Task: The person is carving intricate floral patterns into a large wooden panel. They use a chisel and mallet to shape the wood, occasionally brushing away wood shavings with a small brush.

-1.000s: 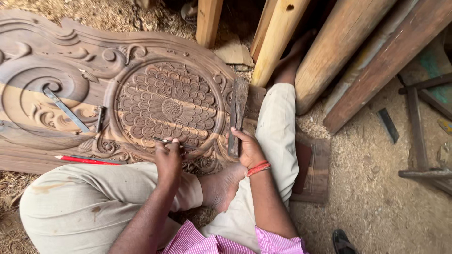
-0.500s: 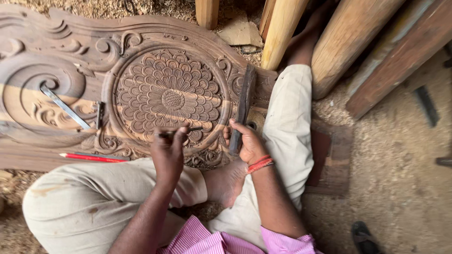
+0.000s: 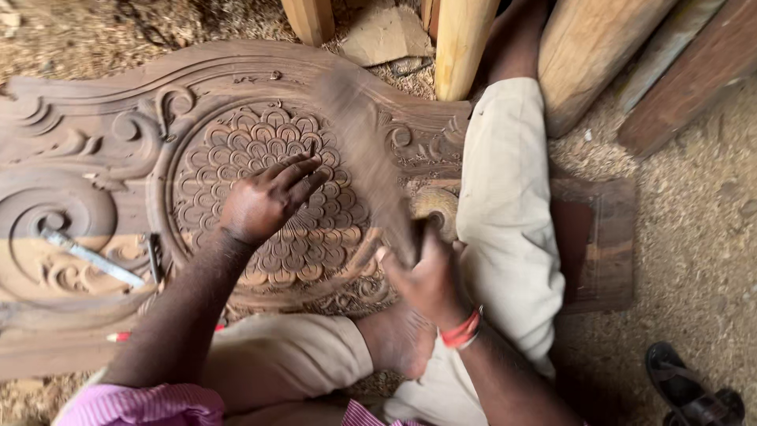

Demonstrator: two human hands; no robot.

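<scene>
Head camera, looking down: a person sits on a sawdust-strewn floor (image 3: 694,237) with a large carved wooden panel (image 3: 102,102) lying across the lap and legs. The left hand (image 3: 264,201) rests palm down on the panel's round medallion (image 3: 315,229), a field of overlapping scale-shaped petals; its fingers (image 3: 303,170) lie stretched out and slightly apart, flat against the carving, gripping nothing. The right hand (image 3: 430,280), an orange-red band (image 3: 461,331) at its wrist, is closed around the near end of a wooden mallet (image 3: 367,158), which shows only as a brown motion blur sweeping up and to the far left over the right side of the medallion.

A metal chisel (image 3: 91,256) lies on the panel's left part, over a pale, freshly cut scroll, well apart from both hands. A red pencil (image 3: 118,337) pokes out at the panel's near edge, beside the left forearm. The person wears beige trousers (image 3: 505,197) and a pink striped shirt (image 3: 142,402); a bare foot (image 3: 398,343) is tucked under the panel's near edge, between the two arms.

Pale timber posts (image 3: 461,39) lean in from the far side, and a dark flat board (image 3: 599,237) lies to the right under the outstretched leg. A black sandal (image 3: 694,390) sits at the near right corner.
</scene>
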